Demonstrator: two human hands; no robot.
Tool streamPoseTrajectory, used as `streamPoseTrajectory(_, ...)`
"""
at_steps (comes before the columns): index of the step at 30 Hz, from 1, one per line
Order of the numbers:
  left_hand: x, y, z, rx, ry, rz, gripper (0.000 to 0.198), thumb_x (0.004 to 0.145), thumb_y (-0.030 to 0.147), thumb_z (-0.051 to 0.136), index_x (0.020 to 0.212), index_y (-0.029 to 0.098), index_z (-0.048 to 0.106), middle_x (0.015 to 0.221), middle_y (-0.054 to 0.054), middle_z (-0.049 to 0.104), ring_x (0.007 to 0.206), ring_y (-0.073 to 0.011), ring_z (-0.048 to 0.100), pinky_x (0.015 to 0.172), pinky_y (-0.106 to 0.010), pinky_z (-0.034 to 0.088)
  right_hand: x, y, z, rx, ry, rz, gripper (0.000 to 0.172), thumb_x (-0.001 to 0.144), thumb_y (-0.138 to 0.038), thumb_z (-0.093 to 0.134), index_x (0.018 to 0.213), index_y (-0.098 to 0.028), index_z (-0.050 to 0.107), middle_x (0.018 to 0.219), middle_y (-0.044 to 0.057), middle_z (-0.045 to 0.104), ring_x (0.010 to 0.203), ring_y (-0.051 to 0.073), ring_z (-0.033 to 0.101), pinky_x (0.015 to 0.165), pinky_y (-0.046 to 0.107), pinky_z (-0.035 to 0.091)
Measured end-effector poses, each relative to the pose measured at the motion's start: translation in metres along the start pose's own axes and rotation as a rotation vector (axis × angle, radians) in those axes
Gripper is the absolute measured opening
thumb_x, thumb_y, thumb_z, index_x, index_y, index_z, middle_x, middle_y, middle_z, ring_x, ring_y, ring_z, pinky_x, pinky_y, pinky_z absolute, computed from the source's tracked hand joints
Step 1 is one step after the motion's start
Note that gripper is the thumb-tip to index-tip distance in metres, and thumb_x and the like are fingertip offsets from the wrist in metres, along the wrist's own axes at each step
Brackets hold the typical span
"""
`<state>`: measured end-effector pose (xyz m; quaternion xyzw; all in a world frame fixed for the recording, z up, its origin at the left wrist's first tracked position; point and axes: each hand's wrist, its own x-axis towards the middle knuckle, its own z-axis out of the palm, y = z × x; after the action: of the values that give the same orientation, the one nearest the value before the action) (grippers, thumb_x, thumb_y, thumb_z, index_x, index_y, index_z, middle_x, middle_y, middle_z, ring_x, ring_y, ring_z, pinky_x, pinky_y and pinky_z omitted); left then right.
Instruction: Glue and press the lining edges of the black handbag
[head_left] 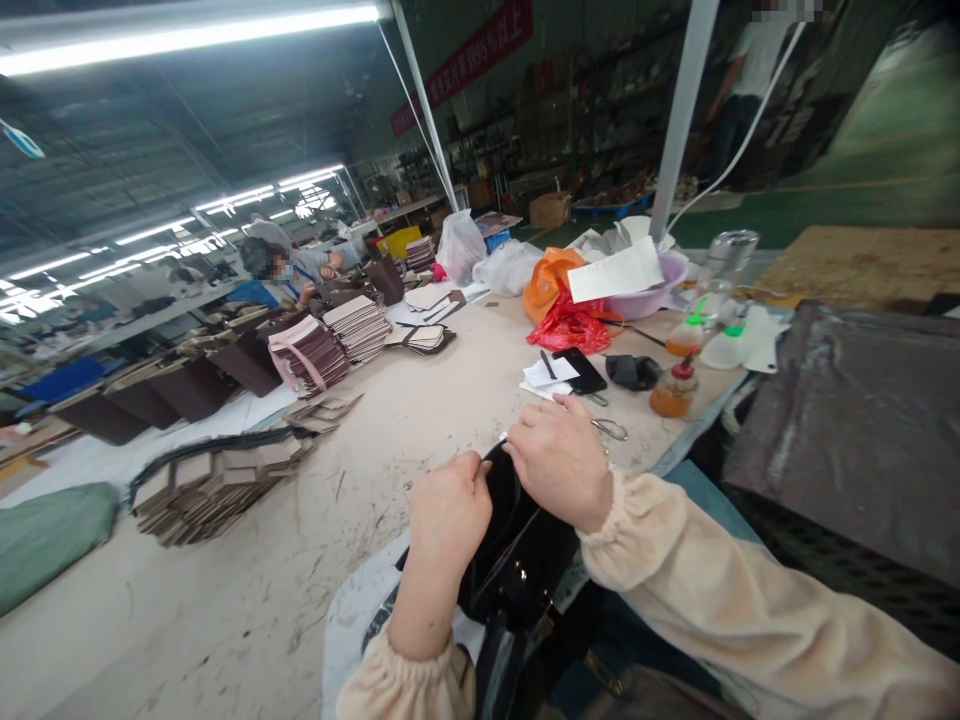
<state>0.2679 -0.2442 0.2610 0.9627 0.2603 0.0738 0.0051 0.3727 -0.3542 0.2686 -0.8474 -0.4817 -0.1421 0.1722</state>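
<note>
A glossy black handbag (pixel 517 560) lies at the near edge of the worktable, partly on a white sheet (pixel 352 610). My left hand (pixel 448 510) is closed in a fist on the bag's top edge. My right hand (pixel 559 458) grips the same edge just to the right, fingers curled over it. Both arms wear cream sleeves. Small scissors (pixel 609 428) lie just beyond my right hand.
Stacks of brown cut pieces (pixel 217 480) and dark bag panels (pixel 311 355) cover the left side. A black phone (pixel 579 370), white papers, glue bottles (pixel 675 388), a purple basin (pixel 645 295) and orange and red plastic bags sit further back. A dark sheet (pixel 862 420) lies at right. Other workers sit far left.
</note>
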Motion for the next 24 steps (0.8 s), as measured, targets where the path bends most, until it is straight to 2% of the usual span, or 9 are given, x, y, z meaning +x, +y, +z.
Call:
streamPoseTrajectory(8,-0.0007,0.0018,-0.0023,-0.008,-0.022,-0.009,0.029,0.092,0.033,0.041,0.078,0.022,0.064,0.073,-0.004,0.070,0.069,-0.0182,0.063,0.058,-0.029,0.030,0.0000,-0.0009,-0.0015,-0.001,-0.011,0.009,0.023,0.088,-0.022,0.049,0.076,-0.018,0.069,0.084,0.007,0.064,0.091,0.022,0.054,0.099,0.043,0.022)
streamPoseTrajectory(15,-0.0031,0.0014,-0.0005,-0.156,0.018,0.028,0.028,0.092,0.030,0.043,0.110,0.029,0.065,0.091,-0.003,0.073,0.081,-0.0192,0.067,0.069,-0.028,0.040,-0.0004,0.0001,0.0004,0.019,0.012,0.005,0.024,0.088,-0.023,0.050,0.075,-0.017,0.068,0.083,0.007,0.064,0.091,0.022,0.054,0.099,0.043,0.023)
streamPoseTrajectory(19,-0.0013,0.0024,-0.0017,-0.147,0.014,0.022,0.026,0.092,0.033,0.045,0.104,0.029,0.067,0.089,-0.003,0.074,0.079,-0.0196,0.067,0.067,-0.029,0.040,-0.0005,0.0006,0.0020,0.022,0.030,0.004,0.023,0.087,-0.025,0.051,0.075,-0.017,0.068,0.083,0.007,0.064,0.091,0.023,0.054,0.099,0.044,0.023)
streamPoseTrajectory(24,0.0067,0.0090,-0.0060,-0.059,-0.023,0.038,0.023,0.091,0.028,0.045,0.090,0.023,0.068,0.078,-0.005,0.072,0.073,-0.0204,0.066,0.060,-0.029,0.035,0.0005,0.0014,0.0026,0.042,0.018,0.001,0.025,0.088,-0.025,0.050,0.074,-0.017,0.069,0.082,0.007,0.064,0.091,0.023,0.055,0.099,0.044,0.025)
